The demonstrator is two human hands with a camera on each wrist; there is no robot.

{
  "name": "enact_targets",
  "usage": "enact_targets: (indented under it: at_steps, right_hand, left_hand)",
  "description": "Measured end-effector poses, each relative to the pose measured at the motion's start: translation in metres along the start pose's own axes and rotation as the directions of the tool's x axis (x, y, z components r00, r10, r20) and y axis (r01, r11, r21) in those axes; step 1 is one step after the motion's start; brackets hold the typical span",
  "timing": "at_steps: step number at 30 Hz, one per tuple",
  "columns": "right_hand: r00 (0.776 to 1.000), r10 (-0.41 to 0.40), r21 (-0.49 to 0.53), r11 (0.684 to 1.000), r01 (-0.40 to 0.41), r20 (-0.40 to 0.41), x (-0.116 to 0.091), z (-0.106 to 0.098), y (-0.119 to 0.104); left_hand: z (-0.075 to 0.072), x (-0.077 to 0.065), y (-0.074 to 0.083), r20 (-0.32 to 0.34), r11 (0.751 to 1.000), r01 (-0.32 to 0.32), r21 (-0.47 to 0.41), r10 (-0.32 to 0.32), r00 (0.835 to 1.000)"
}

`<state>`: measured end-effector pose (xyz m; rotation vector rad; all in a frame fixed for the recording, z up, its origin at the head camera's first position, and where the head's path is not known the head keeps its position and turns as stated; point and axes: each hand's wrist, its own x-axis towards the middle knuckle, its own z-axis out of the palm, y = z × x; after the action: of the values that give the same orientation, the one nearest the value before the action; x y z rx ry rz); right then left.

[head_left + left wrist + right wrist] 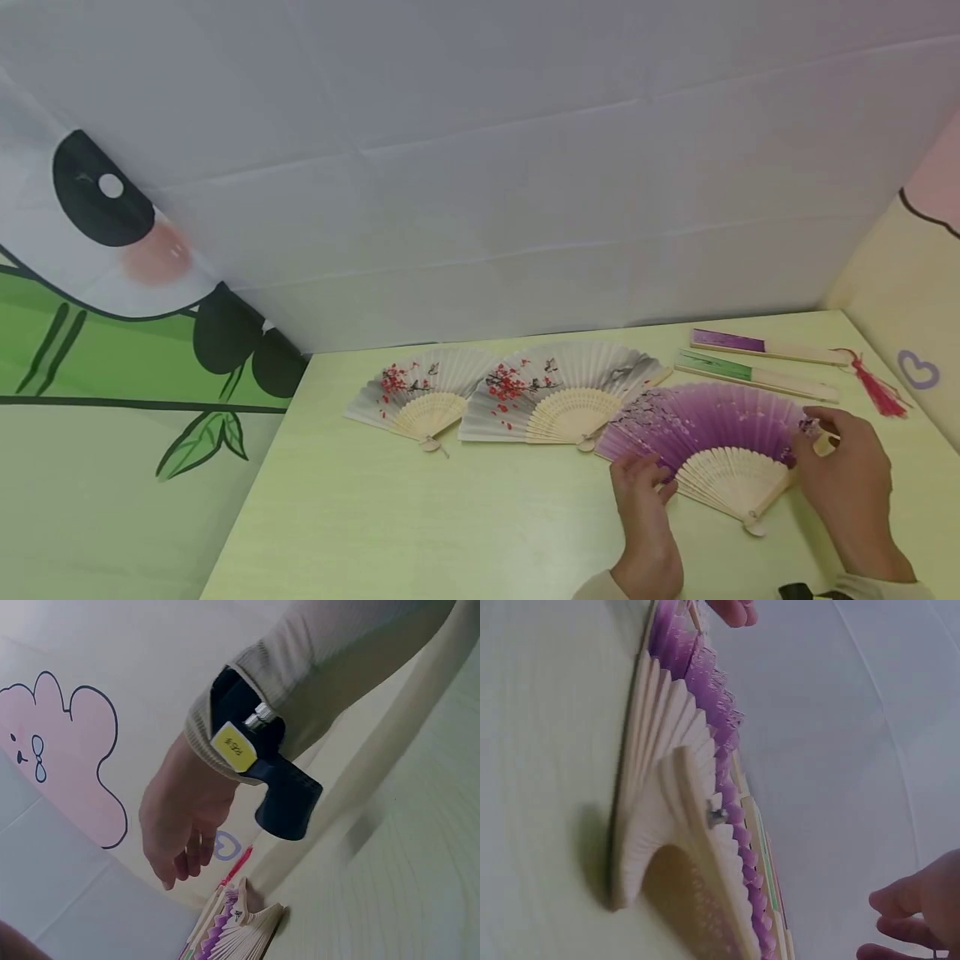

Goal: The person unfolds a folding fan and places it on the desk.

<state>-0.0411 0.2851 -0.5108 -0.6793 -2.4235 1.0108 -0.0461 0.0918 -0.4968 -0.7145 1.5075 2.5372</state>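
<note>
At lower right, a purple blossom-printed fan [716,435] is flanked by left hand [645,518] and right hand [849,473], fingers loosely curved.

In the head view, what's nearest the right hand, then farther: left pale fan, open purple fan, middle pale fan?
1. Open purple fan: beside the right hand.
2. Middle pale fan: left of purple.
3. Left pale fan: farthest left.

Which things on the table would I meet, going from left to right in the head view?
Leftmost grey-white fan, second grey-white fan, open purple fan, red tassel. Left out: folded green fan, folded purple fan, whose left-to-right spans overlap the open purple fan's.
</note>
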Motion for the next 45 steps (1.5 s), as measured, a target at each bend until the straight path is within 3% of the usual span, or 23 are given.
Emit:
enact_targets:
  at_steps: [10, 17, 28, 37, 45]
  right_hand:
    - [0.985, -0.148, -0.013, 0.989, 0.150, 0.086, 0.031, 0.006, -0.010]
    - [0.972, -0.120, -0.082, 0.987, 0.139, 0.200, 0.055, 0.011, -0.006]
    - [0.926, -0.147, -0.112, 0.974, 0.196, 0.347, 0.086, 0.014, 0.001]
    - [0.889, -0.107, -0.166, 0.966, 0.199, 0.445, 0.102, 0.018, 0.008]
    - [0.897, -0.119, -0.164, 0.965, 0.206, 0.426, 0.108, 0.023, 0.014]
  left_hand:
    - [0.017, 0.007, -0.003, 0.052, 1.000, 0.011, 0.012, -0.012, 0.999]
    - [0.029, 0.012, -0.005, 0.081, 1.000, 0.003, -0.004, -0.002, 0.997]
    - [0.049, 0.017, -0.007, 0.094, 1.000, -0.012, -0.010, 0.013, 0.995]
    - [0.060, 0.019, -0.010, 0.103, 1.000, -0.005, -0.015, 0.006, 0.995]
    - [0.067, 0.021, -0.012, 0.096, 1.000, 0.003, -0.007, -0.003, 0.995]
